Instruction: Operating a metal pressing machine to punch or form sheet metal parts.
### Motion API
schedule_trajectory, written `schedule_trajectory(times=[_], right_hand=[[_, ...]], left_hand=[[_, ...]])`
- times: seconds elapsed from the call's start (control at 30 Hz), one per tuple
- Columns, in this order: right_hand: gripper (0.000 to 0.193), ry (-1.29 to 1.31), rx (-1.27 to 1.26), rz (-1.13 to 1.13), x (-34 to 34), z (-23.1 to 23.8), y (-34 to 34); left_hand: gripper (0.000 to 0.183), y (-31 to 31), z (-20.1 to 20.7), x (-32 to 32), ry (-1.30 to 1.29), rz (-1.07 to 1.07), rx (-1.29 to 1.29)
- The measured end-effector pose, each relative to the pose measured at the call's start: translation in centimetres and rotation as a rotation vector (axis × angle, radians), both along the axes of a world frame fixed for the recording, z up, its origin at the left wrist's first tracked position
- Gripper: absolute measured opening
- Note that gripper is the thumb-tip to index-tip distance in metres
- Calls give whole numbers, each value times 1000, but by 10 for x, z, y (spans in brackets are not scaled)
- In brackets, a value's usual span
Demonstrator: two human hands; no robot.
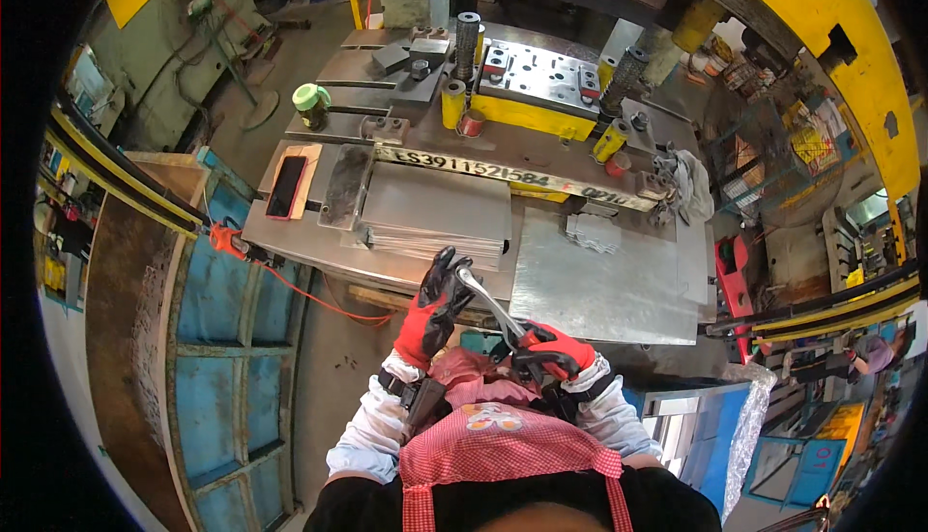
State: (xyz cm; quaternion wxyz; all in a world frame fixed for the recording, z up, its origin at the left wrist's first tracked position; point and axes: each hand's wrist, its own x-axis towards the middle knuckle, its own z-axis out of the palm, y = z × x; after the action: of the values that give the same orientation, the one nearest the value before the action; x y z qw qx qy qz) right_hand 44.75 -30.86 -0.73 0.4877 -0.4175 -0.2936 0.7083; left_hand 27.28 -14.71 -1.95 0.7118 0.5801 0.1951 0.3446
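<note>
A silver metal wrench [491, 303] slants in front of my chest, just off the near edge of the press table. My right hand [551, 349], in a red and black glove, is closed round its lower end. The wrench's upper end rests at the fingers of my left hand [434, 306], gloved alike and curled against it. Beyond my hands lies a stack of thin metal sheets [437, 205]. To its right is a large flat metal plate [601, 286] with a small pile of cut metal pieces [593, 231] on it.
A long marked bar [503, 172] crosses behind the sheets. Farther back stands a die block [541, 78] with yellow-based posts. A phone [287, 187] and a green-lidded bottle [311, 105] are at left, a grey rag [684, 184] at right. Blue metal frames [213, 387] stand lower left.
</note>
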Motion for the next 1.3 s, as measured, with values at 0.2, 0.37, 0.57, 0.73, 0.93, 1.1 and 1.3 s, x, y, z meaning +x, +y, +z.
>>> schedule_trajectory(times=[0.2, 0.37, 0.57, 0.73, 0.93, 1.1, 1.3], right_hand=[[50, 48, 21, -49, -13, -5, -23], [53, 134, -2, -97, -18, -5, -22], [56, 186, -8, -116, -18, -3, -23], [59, 256, -3, -93, -21, -1, -13], [63, 319, -27, -80, -22, 11, 2], [67, 31, -58, -130, 18, 22, 10], [68, -914, 108, -85, 72, 22, 39]], left_hand=[[35, 6, 10, 5, -179, -167, -334], [34, 19, 14, 3, -101, -317, -310], [40, 23, 16, -1, -81, -358, -322], [44, 17, 19, 11, -245, -176, -453], [49, 36, -16, 20, -560, -331, -798], [53, 34, -35, -7, -157, 163, -545], [49, 12, -40, -51, 67, 131, -354]])
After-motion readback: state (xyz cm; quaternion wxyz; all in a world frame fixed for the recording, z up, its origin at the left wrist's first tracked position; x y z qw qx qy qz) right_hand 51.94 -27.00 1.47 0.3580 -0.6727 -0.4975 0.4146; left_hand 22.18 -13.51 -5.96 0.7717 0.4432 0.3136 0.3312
